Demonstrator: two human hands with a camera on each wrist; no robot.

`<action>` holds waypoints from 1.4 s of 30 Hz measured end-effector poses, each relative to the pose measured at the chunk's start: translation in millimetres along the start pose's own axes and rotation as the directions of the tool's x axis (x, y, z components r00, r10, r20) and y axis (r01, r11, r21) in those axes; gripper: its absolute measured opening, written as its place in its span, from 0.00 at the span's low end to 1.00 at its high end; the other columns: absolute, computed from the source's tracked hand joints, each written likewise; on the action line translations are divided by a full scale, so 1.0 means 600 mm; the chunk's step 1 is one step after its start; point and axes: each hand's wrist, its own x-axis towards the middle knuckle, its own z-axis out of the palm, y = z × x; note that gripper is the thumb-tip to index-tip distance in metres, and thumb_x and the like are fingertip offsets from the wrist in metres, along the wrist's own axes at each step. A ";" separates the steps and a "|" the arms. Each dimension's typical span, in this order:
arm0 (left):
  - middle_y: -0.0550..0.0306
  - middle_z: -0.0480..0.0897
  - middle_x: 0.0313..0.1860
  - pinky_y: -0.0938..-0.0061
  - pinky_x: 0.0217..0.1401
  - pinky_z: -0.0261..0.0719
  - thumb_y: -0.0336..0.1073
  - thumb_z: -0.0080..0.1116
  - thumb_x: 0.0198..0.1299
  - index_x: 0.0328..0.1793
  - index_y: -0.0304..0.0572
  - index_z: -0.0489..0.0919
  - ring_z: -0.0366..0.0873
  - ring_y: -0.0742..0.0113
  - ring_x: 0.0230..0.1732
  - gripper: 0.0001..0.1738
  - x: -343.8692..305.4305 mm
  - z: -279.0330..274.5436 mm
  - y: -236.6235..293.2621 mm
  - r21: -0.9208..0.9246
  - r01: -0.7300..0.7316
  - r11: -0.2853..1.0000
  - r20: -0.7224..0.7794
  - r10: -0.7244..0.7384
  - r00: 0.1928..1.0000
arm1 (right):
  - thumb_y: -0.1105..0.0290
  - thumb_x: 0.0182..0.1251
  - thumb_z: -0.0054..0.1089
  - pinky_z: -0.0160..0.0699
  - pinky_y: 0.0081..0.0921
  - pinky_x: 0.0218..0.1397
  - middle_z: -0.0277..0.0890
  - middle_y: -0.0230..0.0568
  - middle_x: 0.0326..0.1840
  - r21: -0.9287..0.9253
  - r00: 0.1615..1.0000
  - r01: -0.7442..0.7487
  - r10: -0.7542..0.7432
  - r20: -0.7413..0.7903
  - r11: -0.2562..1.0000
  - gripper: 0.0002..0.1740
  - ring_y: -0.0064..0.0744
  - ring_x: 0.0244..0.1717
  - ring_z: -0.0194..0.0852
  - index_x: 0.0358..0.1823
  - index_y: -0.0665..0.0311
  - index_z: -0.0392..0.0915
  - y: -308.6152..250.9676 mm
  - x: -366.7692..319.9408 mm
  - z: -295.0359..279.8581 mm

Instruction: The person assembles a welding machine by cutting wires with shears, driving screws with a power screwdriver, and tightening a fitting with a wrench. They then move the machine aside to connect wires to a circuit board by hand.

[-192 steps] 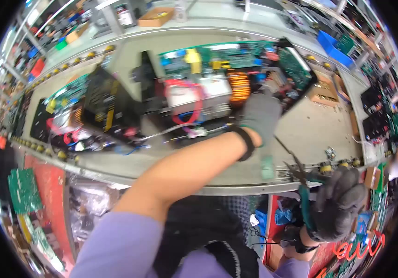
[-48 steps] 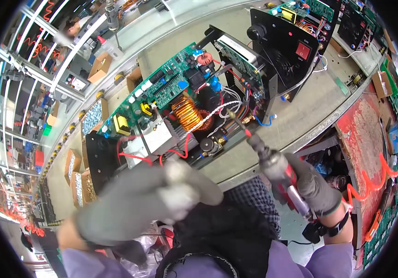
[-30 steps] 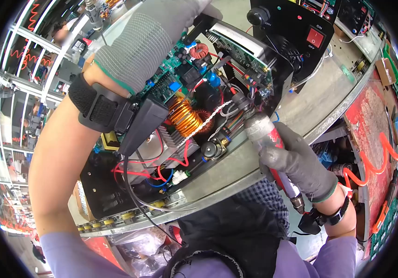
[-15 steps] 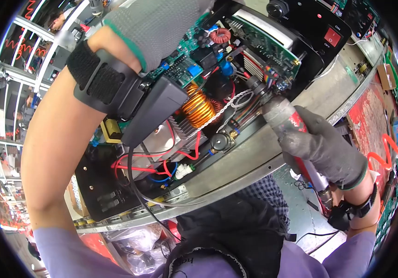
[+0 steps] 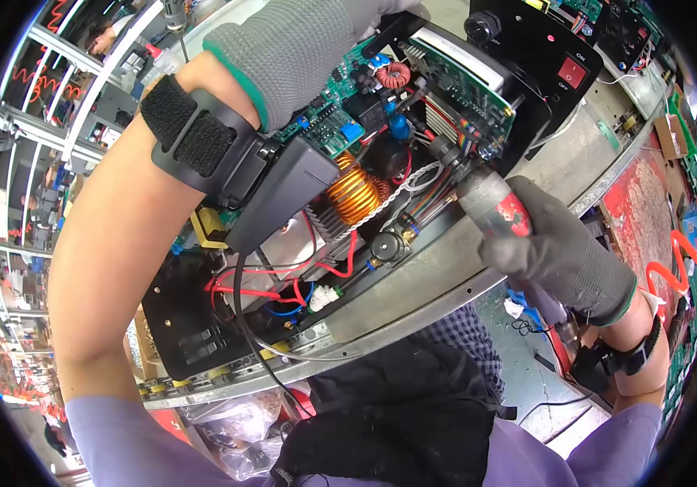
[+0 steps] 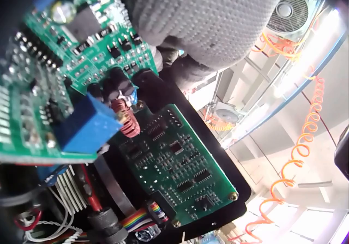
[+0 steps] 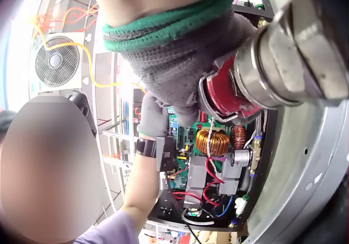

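Note:
My gloved left hand [image 5: 295, 61] reaches over the open electronics chassis to its far end, and its fingers curl at the edge of the black panel [image 6: 237, 178]. Seen in the left wrist view, the glove [image 6: 202, 23] covers part of the green circuit board [image 6: 114, 47]. A red and silver power screwdriver [image 5: 490, 203] is gripped in my gloved right hand [image 5: 563, 247], its nose tilted into the chassis beside colored wires. Its dark chuck [image 6: 106, 222] shows low in the left wrist view, and its bit tip is hidden. A copper-wound coil [image 5: 352, 191] sits mid-chassis.
Another black-panelled unit with a red switch [image 5: 571, 73] stands right of the chassis. The metal bench edge [image 5: 413, 312] runs along the near side. An orange coiled hose [image 5: 677, 264] hangs at right. A black cable [image 5: 243, 312] trails from the left wrist camera.
Earlier my right hand held green-handled pliers; now it holds the screwdriver, which has moved into the chassis. My left hand went from the near side to the far edge. Little moved in the last half second.

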 end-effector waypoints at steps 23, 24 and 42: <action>0.54 0.80 0.43 0.84 0.25 0.66 0.45 0.54 0.73 0.61 0.36 0.74 0.70 0.78 0.26 0.20 -0.234 0.258 -0.081 -0.883 0.397 0.252 0.384 -0.102 0.918 | 0.55 0.45 0.84 0.78 0.34 0.56 0.80 0.49 0.51 0.157 0.992 -0.018 -0.001 0.122 0.987 0.51 0.39 0.50 0.81 0.70 0.64 0.66 0.159 -0.170 -0.002; 0.54 0.81 0.45 0.84 0.25 0.68 0.44 0.55 0.73 0.63 0.37 0.73 0.71 0.77 0.27 0.21 -0.233 0.270 -0.078 -0.935 0.336 0.116 0.317 -0.156 0.936 | 0.55 0.46 0.84 0.78 0.35 0.55 0.80 0.49 0.51 0.158 0.990 -0.052 0.030 0.135 0.986 0.50 0.40 0.51 0.81 0.69 0.63 0.66 0.156 -0.169 0.002; 0.49 0.83 0.46 0.82 0.28 0.70 0.41 0.49 0.76 0.68 0.40 0.69 0.73 0.76 0.30 0.20 -0.248 0.303 -0.084 -0.988 0.135 -0.077 0.146 -0.177 0.973 | 0.44 0.56 0.74 0.77 0.25 0.45 0.77 0.41 0.43 0.484 0.955 -0.191 0.047 0.293 0.854 0.44 0.24 0.43 0.75 0.62 0.70 0.67 0.152 -0.151 0.027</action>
